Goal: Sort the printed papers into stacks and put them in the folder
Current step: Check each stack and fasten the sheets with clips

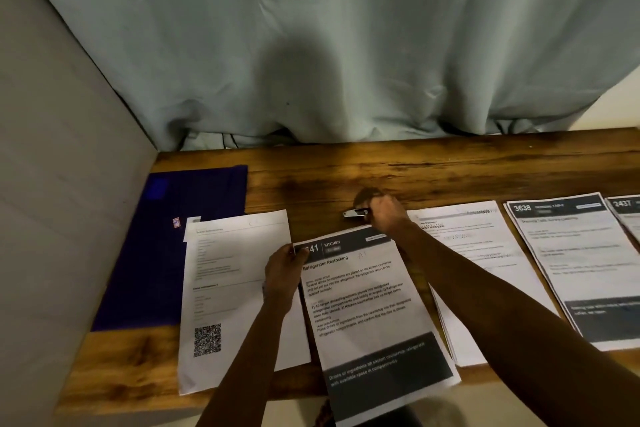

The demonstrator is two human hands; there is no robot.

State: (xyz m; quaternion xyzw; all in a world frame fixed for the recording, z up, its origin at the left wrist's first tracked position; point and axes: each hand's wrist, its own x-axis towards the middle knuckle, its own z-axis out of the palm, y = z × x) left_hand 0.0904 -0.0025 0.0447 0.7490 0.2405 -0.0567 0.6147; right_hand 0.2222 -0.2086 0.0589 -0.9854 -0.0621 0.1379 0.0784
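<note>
Two hands work over a wooden table (346, 170). Nearest, a printed sheet headed "Kitchen – Refrigerator Restocking" (374, 322) lies tilted, its dark lower band hanging past the table's near edge. The left hand (284, 269) pinches that sheet's top left corner, thumb on top. Just beyond the sheet's top edge, the right hand (386, 215) is curled round a small silver-and-black tool (354, 213), whose tip pokes out to the left; what kind of tool it is I cannot tell.

To the left lies a white page with a QR code (225, 288), another sheet under it, and its upper left part overlaps a purple folder (166, 236) that lies flat against the grey wall (52, 184). To the right, under the right forearm, sits a stack of pale printed pages (485, 253). Beside that comes a stack numbered 3638 (581, 270), then one marked 2437 (627, 215), cut off by the frame. Behind the table hangs a pale blue-grey curtain (311, 45).
</note>
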